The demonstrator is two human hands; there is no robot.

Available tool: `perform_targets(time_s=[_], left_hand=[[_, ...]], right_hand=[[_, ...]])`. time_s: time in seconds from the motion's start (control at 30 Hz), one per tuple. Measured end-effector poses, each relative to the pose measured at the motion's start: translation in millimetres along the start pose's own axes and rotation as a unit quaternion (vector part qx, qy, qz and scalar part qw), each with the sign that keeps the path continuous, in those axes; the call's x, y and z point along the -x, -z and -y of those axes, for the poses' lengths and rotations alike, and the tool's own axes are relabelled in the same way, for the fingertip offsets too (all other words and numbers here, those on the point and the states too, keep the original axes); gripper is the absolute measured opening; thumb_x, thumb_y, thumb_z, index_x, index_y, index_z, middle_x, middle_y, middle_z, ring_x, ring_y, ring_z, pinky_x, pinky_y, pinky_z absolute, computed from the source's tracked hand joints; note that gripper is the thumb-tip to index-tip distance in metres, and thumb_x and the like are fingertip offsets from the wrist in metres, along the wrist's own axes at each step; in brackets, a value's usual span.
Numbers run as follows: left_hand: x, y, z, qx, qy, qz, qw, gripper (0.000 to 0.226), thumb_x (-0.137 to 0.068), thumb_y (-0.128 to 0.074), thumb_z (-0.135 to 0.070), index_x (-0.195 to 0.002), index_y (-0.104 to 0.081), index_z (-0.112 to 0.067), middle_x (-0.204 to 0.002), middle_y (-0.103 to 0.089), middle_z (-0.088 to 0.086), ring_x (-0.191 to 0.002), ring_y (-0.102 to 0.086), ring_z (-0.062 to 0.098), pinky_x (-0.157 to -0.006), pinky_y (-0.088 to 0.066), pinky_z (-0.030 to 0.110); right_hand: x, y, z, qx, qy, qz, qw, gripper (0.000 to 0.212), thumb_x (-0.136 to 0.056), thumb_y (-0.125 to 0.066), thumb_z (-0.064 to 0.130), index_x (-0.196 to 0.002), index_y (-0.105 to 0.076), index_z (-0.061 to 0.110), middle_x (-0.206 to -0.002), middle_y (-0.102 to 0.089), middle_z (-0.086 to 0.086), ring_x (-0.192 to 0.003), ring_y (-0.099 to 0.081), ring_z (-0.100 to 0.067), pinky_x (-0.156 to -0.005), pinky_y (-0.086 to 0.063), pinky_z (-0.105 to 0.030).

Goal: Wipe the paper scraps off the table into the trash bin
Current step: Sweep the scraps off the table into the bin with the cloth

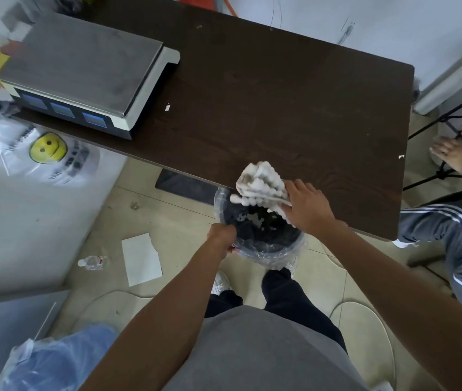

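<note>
My right hand [307, 206] holds a white knobbly cloth [260, 183] at the near edge of the dark brown table [280, 103], the cloth hanging partly over the bin. My left hand [222, 237] grips the near left rim of the black trash bin [269, 241], lined with a clear bag and held just below the table edge. White paper scraps [255, 220] lie inside the bin. One small white scrap [167, 107] rests on the table beside the scale, and another tiny one [400, 156] sits near the table's right edge.
A grey weighing scale [83, 71] occupies the table's left end. On the floor lie a white sheet [141, 259] and a plastic bottle [93, 262]. Another person [460, 221] sits at the right by a black stand. A blue bag [52, 362] sits lower left.
</note>
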State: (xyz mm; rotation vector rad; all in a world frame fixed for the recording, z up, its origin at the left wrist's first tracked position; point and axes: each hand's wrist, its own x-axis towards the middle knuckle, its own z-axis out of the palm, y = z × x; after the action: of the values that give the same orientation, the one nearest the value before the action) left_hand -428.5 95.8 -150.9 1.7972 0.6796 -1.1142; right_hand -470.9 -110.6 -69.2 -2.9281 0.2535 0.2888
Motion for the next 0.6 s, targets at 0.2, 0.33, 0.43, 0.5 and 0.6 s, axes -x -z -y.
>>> perform_targets(time_s=[0.2,0.33,0.43,0.5,0.6], left_hand=[[-0.6,-1.3,-1.7,0.001,-0.010,0.000,1.000,0.032,-0.092,-0.047,0.001,-0.122,-0.061,0.001,-0.108,-0.068,0.023,-0.068,-0.067,0.029,-0.044,-0.054,0.028],[2.3,-4.1,-4.5,0.005,-0.020,0.005,1.000,0.033,-0.091,-0.047,0.003,-0.121,-0.062,0.002,-0.104,-0.069,0.023,-0.063,-0.066,0.027,-0.042,-0.052,0.027],[6.0,-3.9,-5.1,0.008,-0.023,0.006,1.000,0.034,-0.092,-0.047,0.003,-0.122,-0.062,0.003,-0.092,-0.069,0.020,-0.059,-0.065,0.026,-0.042,-0.052,0.027],[8.0,-3.2,-4.8,0.008,-0.025,0.009,1.000,0.033,-0.092,-0.046,0.003,-0.122,-0.061,0.003,-0.097,-0.069,0.021,-0.061,-0.065,0.026,-0.043,-0.053,0.028],[8.8,-1.4,-2.3,-0.001,-0.028,0.009,1.000,0.033,-0.092,-0.047,0.001,-0.123,-0.060,0.002,-0.109,-0.067,0.023,-0.067,-0.066,0.028,-0.045,-0.054,0.028]], right_hand=[[-0.3,-2.9,-2.9,0.017,0.008,0.042,0.999,0.058,-0.093,-0.056,0.042,-0.140,-0.040,0.011,-0.122,-0.055,-0.011,-0.109,-0.056,-0.034,-0.088,-0.049,-0.046],[1.6,-4.0,2.2,0.058,0.003,0.072,0.996,0.072,-0.084,-0.060,0.044,-0.142,-0.034,0.010,-0.123,-0.051,-0.012,-0.109,-0.055,-0.033,-0.087,-0.047,-0.045],[2.9,-7.6,2.4,0.047,-0.015,0.065,0.997,0.068,-0.083,-0.062,0.043,-0.139,-0.037,0.012,-0.121,-0.051,-0.010,-0.107,-0.055,-0.032,-0.086,-0.048,-0.045],[0.1,-4.5,0.4,-0.019,-0.038,0.062,0.997,0.055,-0.085,-0.062,0.040,-0.130,-0.043,0.015,-0.117,-0.053,-0.006,-0.105,-0.056,-0.031,-0.084,-0.048,-0.042],[-7.0,8.5,-3.8,-0.161,-0.100,0.146,0.971,0.042,-0.082,-0.063,0.038,-0.119,-0.050,0.023,-0.106,-0.060,0.002,-0.096,-0.061,-0.023,-0.079,-0.049,-0.037]])
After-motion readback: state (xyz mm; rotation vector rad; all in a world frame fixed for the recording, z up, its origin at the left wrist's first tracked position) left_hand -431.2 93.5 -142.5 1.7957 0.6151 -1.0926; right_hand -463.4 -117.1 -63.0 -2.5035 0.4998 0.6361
